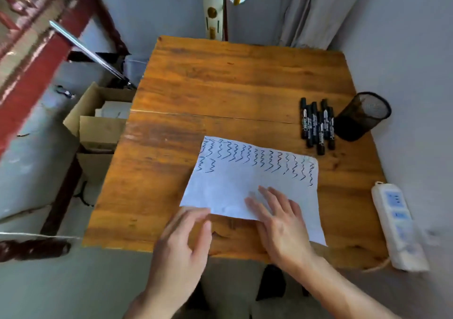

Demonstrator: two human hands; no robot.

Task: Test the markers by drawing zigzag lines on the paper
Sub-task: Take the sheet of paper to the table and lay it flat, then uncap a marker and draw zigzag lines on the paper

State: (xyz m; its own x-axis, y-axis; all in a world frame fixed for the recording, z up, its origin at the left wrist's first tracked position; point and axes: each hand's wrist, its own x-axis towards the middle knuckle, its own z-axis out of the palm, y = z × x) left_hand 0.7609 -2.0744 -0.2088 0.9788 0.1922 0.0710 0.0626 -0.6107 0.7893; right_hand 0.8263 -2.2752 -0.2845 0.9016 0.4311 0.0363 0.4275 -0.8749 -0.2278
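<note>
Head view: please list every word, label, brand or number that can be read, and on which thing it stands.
No text here can be read.
markers: white labels with print, too blurred to read.
paper: only zigzag lines, no words.
power strip: markings too blurred to read.

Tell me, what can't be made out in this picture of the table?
Head view, the only one:
- Markers: label print is too small and blurred to read; they lie bunched together, so their count is unsure.
- Mesh cup: inside is too dark to show any contents.
- Paper: the part under the right hand is hidden by it.
- Left hand: blurred at the paper's near corner; pinching or just touching, unclear.
</note>
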